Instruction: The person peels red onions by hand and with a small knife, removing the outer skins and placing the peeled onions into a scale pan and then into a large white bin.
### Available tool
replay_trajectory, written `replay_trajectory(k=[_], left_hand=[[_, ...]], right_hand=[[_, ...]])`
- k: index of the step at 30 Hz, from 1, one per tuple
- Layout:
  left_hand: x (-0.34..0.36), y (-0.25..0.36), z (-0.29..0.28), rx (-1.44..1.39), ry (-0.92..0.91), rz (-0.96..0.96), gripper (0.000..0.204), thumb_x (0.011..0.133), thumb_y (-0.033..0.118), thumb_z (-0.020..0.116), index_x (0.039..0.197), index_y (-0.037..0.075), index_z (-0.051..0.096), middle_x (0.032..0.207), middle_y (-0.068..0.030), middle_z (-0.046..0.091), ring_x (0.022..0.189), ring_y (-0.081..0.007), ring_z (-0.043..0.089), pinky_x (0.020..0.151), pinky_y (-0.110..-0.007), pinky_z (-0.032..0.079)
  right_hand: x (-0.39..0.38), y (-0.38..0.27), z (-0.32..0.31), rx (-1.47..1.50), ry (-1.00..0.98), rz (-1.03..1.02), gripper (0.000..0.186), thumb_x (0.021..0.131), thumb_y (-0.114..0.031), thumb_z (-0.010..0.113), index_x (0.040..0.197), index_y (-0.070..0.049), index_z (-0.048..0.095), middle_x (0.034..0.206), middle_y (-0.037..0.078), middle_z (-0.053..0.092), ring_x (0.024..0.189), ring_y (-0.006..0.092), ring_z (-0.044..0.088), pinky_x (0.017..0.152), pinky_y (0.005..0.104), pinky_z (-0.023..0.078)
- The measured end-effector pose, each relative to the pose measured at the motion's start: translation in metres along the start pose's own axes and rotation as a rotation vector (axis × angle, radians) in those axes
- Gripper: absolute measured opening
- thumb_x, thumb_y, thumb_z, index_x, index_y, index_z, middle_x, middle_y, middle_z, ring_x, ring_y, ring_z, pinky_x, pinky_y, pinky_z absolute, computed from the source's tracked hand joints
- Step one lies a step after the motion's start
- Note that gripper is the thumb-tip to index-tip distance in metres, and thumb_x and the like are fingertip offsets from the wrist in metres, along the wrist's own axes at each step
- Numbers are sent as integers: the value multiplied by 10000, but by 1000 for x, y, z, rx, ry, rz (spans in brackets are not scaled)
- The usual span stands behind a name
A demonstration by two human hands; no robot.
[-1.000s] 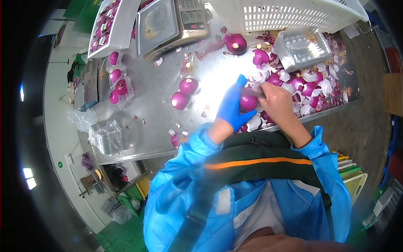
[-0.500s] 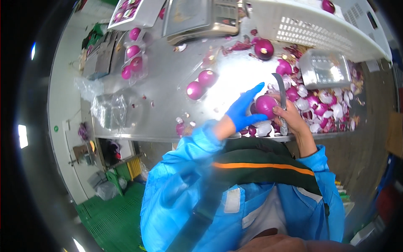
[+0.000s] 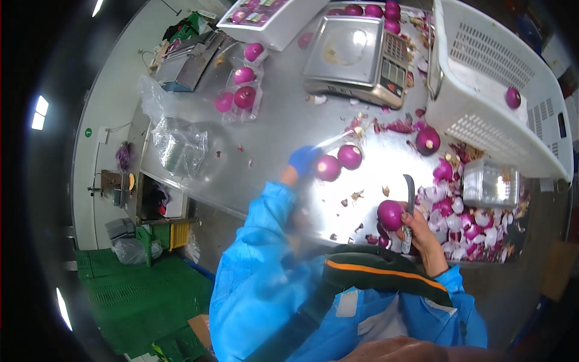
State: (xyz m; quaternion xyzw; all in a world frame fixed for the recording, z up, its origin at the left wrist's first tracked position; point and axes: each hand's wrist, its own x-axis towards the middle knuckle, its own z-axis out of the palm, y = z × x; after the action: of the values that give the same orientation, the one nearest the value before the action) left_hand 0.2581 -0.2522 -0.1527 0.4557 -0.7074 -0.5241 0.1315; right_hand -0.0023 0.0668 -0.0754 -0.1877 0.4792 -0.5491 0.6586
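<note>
My right hand [image 3: 418,232] holds a peeled purple onion [image 3: 391,215] and a knife [image 3: 411,196] with a curved dark blade. The blade points away from me, just right of the onion. My left hand [image 3: 303,160], in a blue glove, is at the left side of a clear plastic tray [image 3: 357,137] with two purple onions [image 3: 339,163] in it. The glove is blurred and its fingers are mostly hidden, so their grip on the tray is unclear. Onion skins and peeled onions [image 3: 467,226] lie in a heap right of my right hand.
A scale [image 3: 356,57] stands at the back, beside a white box [image 3: 274,24] of packed onions. A white crate [image 3: 482,105] and stacked clear trays [image 3: 491,184] are on the right. Another onion tray [image 3: 242,90] and plastic bags [image 3: 181,145] lie on the left.
My left hand has left the onion by my right hand and moved left to the clear tray. My right hand keeps the onion and knife. The view has shifted, showing more of the far table.
</note>
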Motion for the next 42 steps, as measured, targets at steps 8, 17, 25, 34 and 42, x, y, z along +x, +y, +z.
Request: replay_trajectory(k=[8,17,25,34,42], left_hand=[[-11,93,-4,-539,57,-103,274,936,202,577,1135,33,663,1056,-40,679,723,-82,586,599,-209,460],[144,181,-35,-619,39,73,298,915,229,581,1152,53,628,1045,-38,651,801,-119,585,622,-237,450],[224,159,-34,-622,174,-65,265,876,287,601,1060,96,598,1017,-90,647,716,-286,653,505,-396,508],[178,143,-86,-422,443,-123,305,931,308,527,1170,120,519,1045,-53,632,667,-247,684,454,-308,458],[193,148,-54,-317,448,-134,366,951,427,508,1207,166,517,1082,-27,642,705,-221,686,538,-323,462]], right_hand=[[13,1,1,85,-6,25,625,870,-430,675,1246,35,495,768,80,605,507,120,536,446,226,409],[21,5,4,110,29,-25,643,856,-433,697,1248,34,490,750,66,597,511,113,538,446,219,414],[1,11,-21,102,111,-109,660,848,-441,694,1251,39,487,806,91,595,516,126,533,442,220,402],[5,16,-38,52,80,-83,574,903,-376,637,1244,61,489,773,89,581,519,118,515,451,223,385],[-6,11,-61,144,-68,136,639,925,-353,612,1410,-27,352,1290,123,490,1114,210,537,799,328,541]])
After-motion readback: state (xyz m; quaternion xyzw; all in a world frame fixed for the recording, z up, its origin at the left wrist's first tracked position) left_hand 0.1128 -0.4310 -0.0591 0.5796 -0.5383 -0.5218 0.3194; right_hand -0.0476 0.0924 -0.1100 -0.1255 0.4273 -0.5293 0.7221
